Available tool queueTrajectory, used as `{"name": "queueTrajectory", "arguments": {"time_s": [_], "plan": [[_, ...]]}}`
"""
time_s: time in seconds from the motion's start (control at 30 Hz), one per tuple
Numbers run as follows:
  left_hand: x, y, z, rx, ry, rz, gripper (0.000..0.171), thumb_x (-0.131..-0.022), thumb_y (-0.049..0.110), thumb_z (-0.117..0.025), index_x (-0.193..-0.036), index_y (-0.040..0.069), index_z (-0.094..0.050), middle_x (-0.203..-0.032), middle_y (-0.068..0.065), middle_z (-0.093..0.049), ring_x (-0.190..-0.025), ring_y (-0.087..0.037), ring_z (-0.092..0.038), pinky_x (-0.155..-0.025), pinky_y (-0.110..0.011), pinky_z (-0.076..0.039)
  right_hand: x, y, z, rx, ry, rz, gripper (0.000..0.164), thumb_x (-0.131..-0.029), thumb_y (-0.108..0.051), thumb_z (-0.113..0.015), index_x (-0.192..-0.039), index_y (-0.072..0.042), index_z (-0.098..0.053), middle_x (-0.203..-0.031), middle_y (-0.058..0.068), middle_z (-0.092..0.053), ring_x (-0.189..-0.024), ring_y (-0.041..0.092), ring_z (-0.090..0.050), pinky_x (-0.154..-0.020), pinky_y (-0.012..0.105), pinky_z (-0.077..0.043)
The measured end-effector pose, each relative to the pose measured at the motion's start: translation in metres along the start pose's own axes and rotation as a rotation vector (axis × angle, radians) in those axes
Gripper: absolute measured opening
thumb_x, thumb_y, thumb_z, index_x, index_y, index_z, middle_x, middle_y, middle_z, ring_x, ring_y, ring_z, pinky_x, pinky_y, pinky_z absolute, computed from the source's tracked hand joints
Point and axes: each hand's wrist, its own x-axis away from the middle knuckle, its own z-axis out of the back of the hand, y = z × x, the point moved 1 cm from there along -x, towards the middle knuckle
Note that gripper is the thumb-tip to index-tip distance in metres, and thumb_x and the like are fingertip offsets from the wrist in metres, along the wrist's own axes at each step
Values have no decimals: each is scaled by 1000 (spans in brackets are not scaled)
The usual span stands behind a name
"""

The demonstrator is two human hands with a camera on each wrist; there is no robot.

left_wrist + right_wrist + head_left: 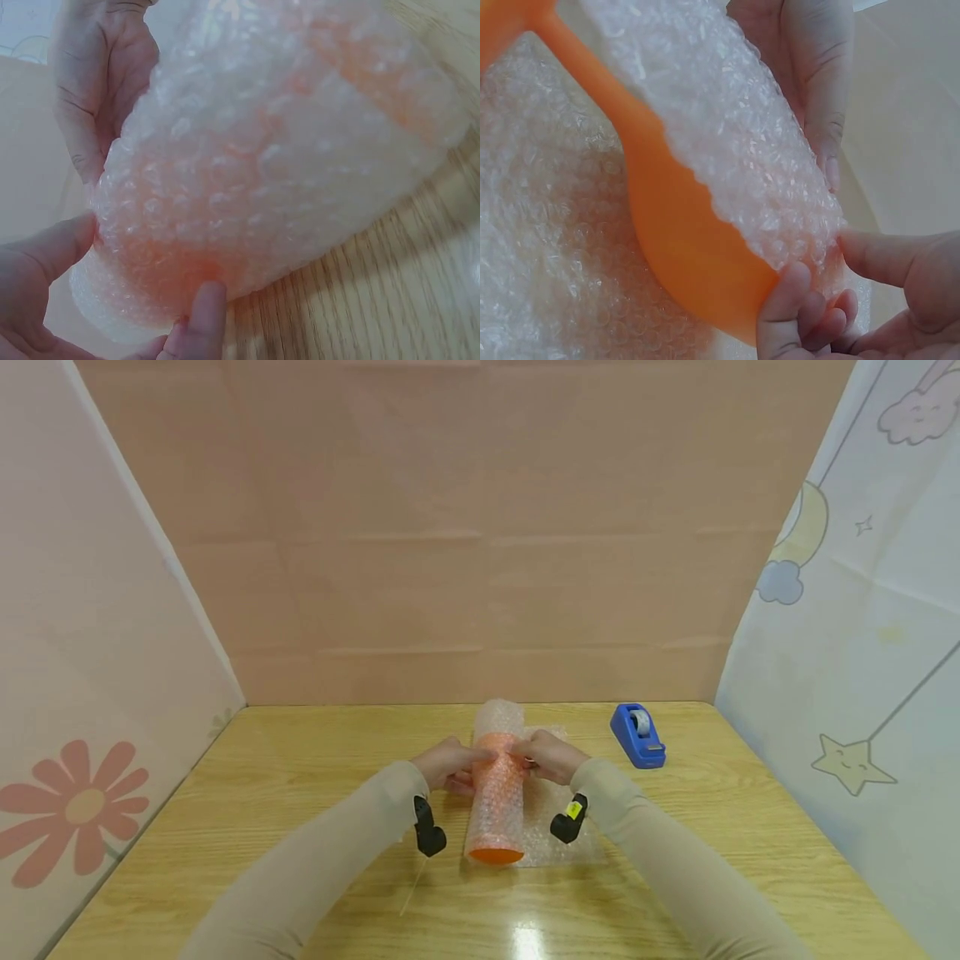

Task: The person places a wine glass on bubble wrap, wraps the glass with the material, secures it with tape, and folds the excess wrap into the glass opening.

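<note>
An orange goblet lies on its side, partly rolled in clear bubble wrap. Its round orange base shows at the near end of the roll in the head view; its stem and bowl show under the lifted sheet in the right wrist view. From the left side, my left hand grips the wrapped goblet, thumb on top and fingers lower down. On the other side my right hand pinches the wrap's edge against the bowl between thumb and curled fingers. The thumbs come close together over the top.
A loose stretch of bubble wrap lies flat to the right of the roll. Farther back on the right of the wooden table stands a blue tape dispenser with a roll of tape. Covered walls close off the back and both sides.
</note>
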Motion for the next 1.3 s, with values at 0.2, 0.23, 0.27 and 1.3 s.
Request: {"name": "queueTrajectory", "arguments": {"time_s": [0.2, 0.23, 0.27, 1.3], "plan": [[0, 0, -2, -50, 41, 2, 62, -87, 36, -71, -127, -4, -46, -107, -8, -53, -84, -20, -58, -82, -37, -54, 1, 0, 0, -39, 6, -21, 33, -98, -8, -51, -66, -6, -50, -64, -1, -43, -59, 10, -41, -59, 21, -40], [0, 1, -2, -60, 46, 5, 58, -87, 36, -71, -124, -3, -49, -107, -9, -54, -86, -21, -59, -83, -37, -54, 1, 0, 0, -31, 13, -30, 33, -98, -8, -51, -66, -6, -50, -64, -1, -43, -59, 10, -41, -59, 21, -40], [0, 1, -3, -62, 46, 7, 56, -88, 35, -71, -123, -3, -50, -107, -10, -55, -88, -23, -61, -85, -39, -55, 1, 0, 0, -18, 23, -40, 33, -98, -9, -51, -66, -7, -49, -64, -1, -43, -60, 10, -41, -59, 21, -40], [0, 1, -6, -61, 9, -22, 47, -90, 35, -69, -115, -3, -57, -103, -11, -62, -81, -22, -64, -78, -38, -58, 7, 1, -1, -8, 70, -163, 41, -100, -18, -50, -128, 7, -32, -135, 26, -39, -121, 39, -49, -101, 48, -45]]}}
